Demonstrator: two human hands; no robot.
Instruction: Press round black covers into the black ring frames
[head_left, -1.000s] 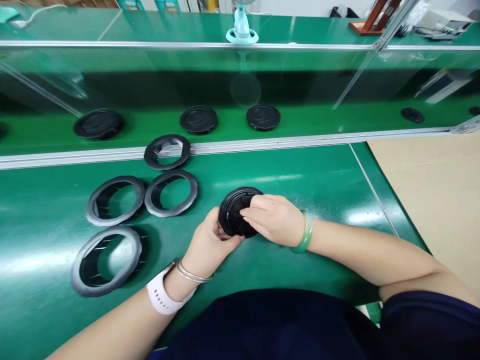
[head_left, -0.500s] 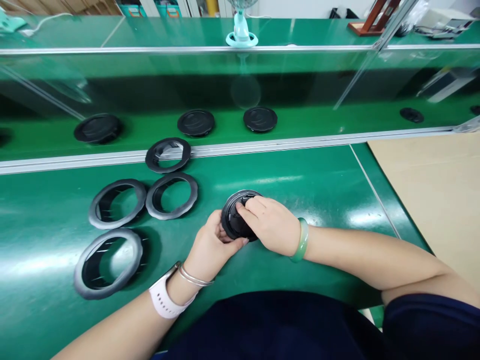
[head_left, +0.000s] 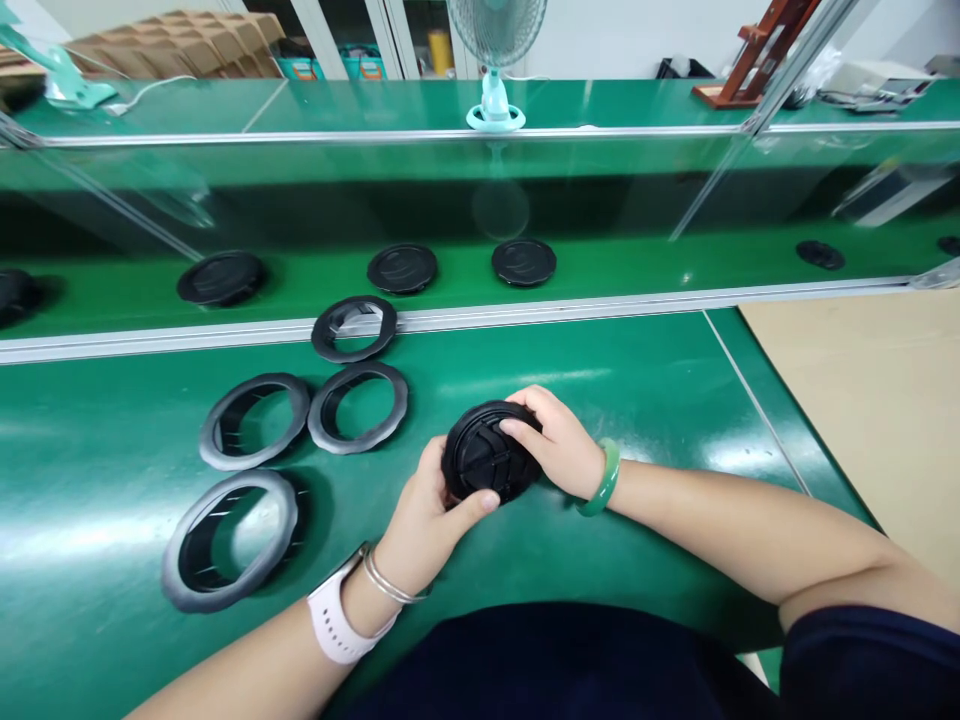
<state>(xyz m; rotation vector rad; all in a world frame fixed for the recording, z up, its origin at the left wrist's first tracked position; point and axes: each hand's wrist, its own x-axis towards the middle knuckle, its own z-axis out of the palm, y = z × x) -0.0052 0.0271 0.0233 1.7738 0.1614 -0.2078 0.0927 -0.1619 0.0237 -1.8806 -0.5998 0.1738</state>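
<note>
The round black cap (head_left: 486,458) sat just above the green bench top (head_left: 615,390), near the person's body and a little right of the loose rings, gripped from both sides. The left hand (head_left: 427,515) cupped its lower left edge, thumb stretched along the near rim and fingers curled under it. The right hand (head_left: 559,445) closed over the upper right edge, fingertips bent onto the face of the cap. A second before, the right fingers had lain flat across the middle of the cap and hidden much of it; now they had drawn back toward the rim, so the ribbed face showed almost whole, tilted up toward the camera. As a judgement, the pressing or fitting on that face looked finished, and the piece was being turned for a look or readied to be passed on.

Left of the hands lay four open black rings: a large one (head_left: 229,540) nearest, two (head_left: 255,421) (head_left: 358,406) side by side beyond it, and a smaller one (head_left: 354,328) touching the metal rail. Past the rail, closed black discs (head_left: 402,268) rested in a row on the conveyor belt (head_left: 637,262). A white watch (head_left: 335,622) and a thin bangle circled the left wrist, a green bangle (head_left: 602,478) the right
</note>
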